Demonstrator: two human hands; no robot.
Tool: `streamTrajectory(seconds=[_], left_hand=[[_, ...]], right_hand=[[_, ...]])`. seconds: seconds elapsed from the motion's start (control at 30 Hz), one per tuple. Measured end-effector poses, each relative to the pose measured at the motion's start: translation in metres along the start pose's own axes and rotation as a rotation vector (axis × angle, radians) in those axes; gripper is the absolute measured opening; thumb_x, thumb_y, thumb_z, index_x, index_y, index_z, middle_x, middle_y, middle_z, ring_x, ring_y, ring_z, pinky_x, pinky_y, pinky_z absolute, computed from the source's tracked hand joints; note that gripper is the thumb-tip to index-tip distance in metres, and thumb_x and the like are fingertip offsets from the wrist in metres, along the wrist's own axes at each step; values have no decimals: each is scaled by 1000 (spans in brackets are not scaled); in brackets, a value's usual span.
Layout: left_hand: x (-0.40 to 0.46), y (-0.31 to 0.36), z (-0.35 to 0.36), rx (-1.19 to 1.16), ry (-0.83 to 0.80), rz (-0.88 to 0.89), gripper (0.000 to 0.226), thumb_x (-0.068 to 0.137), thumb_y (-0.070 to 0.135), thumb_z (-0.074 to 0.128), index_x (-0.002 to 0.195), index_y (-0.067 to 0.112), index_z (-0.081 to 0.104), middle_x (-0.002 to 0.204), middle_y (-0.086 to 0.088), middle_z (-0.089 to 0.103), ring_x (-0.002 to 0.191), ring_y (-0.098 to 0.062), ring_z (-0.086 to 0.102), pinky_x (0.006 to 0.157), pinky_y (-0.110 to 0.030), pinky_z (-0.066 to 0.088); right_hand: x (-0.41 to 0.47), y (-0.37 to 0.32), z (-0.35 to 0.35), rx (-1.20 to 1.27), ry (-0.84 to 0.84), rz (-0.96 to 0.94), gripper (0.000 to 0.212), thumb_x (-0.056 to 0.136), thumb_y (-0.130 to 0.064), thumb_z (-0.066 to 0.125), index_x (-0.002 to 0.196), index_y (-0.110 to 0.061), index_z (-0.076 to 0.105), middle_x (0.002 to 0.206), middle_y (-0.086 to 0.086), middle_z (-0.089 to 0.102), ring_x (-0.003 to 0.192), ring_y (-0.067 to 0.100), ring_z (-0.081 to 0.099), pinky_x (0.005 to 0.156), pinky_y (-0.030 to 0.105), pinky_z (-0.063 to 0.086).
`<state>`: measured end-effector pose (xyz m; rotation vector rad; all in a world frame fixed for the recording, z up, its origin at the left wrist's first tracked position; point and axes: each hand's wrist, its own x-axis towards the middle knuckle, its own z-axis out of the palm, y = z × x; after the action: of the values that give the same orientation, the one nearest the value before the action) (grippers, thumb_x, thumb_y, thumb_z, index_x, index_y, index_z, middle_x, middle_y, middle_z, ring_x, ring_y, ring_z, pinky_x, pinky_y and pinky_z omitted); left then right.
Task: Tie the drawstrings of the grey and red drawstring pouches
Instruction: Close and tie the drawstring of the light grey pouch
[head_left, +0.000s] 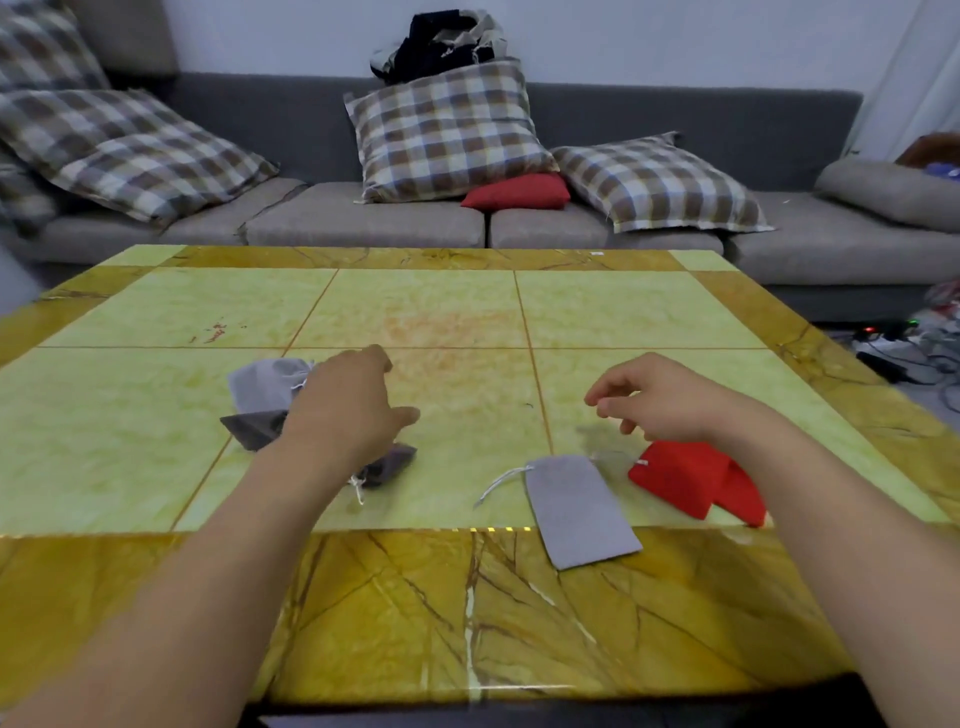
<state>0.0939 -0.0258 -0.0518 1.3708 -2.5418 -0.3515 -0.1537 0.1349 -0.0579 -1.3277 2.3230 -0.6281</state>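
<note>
A flat light grey pouch (582, 512) lies near the table's front edge, its white drawstring (501, 484) trailing to the left. Just right of it sit red pouches (691, 483), partly under my right forearm. On the left lie a cinched light grey pouch (265, 382) and dark grey pouches (254, 428), partly hidden by my left hand (348, 410). That hand hovers over them with loosely curled fingers and holds nothing. My right hand (654, 397) hangs above the table beyond the red pouches, fingers loosely curled and empty.
The yellow-green tiled table (441, 312) has an ochre marble border. Behind it stands a grey sofa (363, 218) with plaid cushions, a red cushion (517, 192) and a heap of clothes. Cables and a power strip (893, 353) lie on the floor at right.
</note>
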Motion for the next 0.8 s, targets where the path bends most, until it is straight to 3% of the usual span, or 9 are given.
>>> streamTrajectory(seconds=[0.1, 0.2, 0.27, 0.37, 0.47, 0.57, 0.67, 0.73, 0.8], left_hand=[[-17, 30, 14, -98, 133, 261, 57, 83, 51, 69, 129, 19, 55, 132, -1, 57, 123, -23, 50, 99, -36, 42], [-28, 55, 46, 17, -94, 455, 53, 91, 49, 60, 133, 18, 50, 136, -1, 53, 127, -23, 45, 101, -39, 44], [-25, 59, 67, 113, -239, 473, 36, 94, 37, 58, 118, 11, 52, 128, -8, 53, 116, -29, 50, 93, -43, 47], [-14, 55, 81, 126, -217, 449, 25, 94, 29, 58, 110, 10, 53, 111, -10, 57, 100, -30, 55, 80, -43, 49], [-7, 52, 70, -81, -200, 421, 23, 95, 33, 57, 95, 11, 61, 88, -6, 63, 82, -24, 57, 65, -36, 42], [-4, 48, 45, -333, -216, 344, 32, 98, 37, 54, 76, 13, 59, 70, 1, 55, 64, -16, 48, 57, -29, 34], [-2, 41, 25, -643, -236, 227, 36, 100, 37, 49, 78, 10, 60, 68, -2, 57, 65, -17, 56, 67, -37, 46], [-6, 40, 19, -903, -306, 156, 31, 102, 33, 47, 86, 11, 61, 69, -5, 63, 67, -18, 66, 76, -43, 55], [-12, 46, 15, -1065, -325, 138, 27, 103, 31, 45, 89, 12, 60, 64, -6, 57, 59, -20, 62, 67, -38, 58]], right_hand=[[-4, 3, -6, -15, -138, -8, 19, 90, -12, 68, 108, -17, 71, 100, 2, 72, 74, 16, 67, 64, 30, 55], [-2, 1, 10, -217, -285, 6, 28, 75, -16, 83, 100, -24, 73, 91, -5, 72, 85, 17, 69, 78, 35, 56], [1, -4, 20, -291, -264, -2, 14, 76, -19, 81, 88, -23, 75, 81, -7, 70, 81, 16, 67, 72, 32, 54], [2, -10, 20, -221, -225, -60, 6, 84, -22, 76, 80, -17, 75, 70, -6, 65, 68, 12, 57, 60, 26, 45], [-4, -16, 2, 105, -126, -135, 13, 88, -23, 73, 84, -12, 78, 64, -12, 62, 57, 0, 50, 57, 16, 38], [-14, -16, -10, 391, -94, -128, 22, 95, -28, 64, 86, -14, 79, 85, -11, 75, 73, 0, 60, 68, 19, 47], [-15, -16, -17, 734, -111, -77, 30, 99, -30, 56, 88, -9, 74, 94, 2, 73, 82, 14, 64, 77, 31, 52], [-15, -21, -14, 823, -73, -36, 31, 99, -32, 57, 83, -11, 73, 90, 7, 69, 80, 20, 63, 75, 34, 52], [-17, -32, -5, 788, -86, 31, 35, 96, -42, 57, 83, -14, 73, 82, 6, 66, 75, 20, 61, 71, 34, 52]])
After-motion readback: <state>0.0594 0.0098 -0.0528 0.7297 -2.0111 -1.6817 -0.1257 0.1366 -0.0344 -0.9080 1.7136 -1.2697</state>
